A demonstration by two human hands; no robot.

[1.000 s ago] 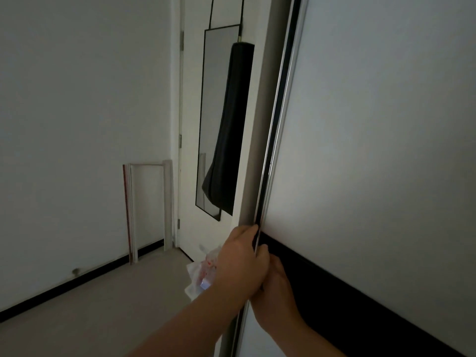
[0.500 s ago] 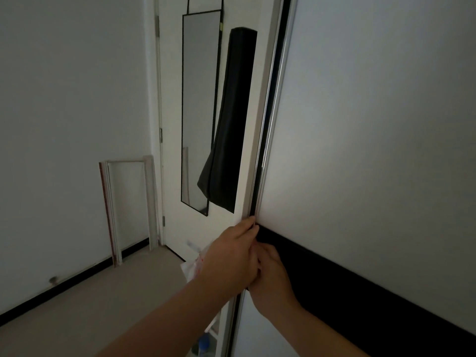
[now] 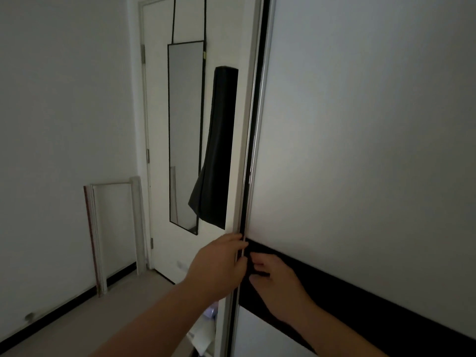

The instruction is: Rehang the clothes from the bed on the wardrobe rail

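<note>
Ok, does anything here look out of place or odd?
Only the loose frame propped against the wall beside the door, mounted to nothing. Both hands, left hand and right hand, sit at the sliding wardrobe door edge.

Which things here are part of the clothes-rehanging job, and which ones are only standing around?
Part of the job:
- sliding wardrobe door
- left hand, fingers curled round the door's metal edge
- right hand, at the black band near that edge

Standing around:
- hanging mirror
- black bag on the room door
- white frame against the wall

White wardrobe door with black band; black-framed mirror.
</note>
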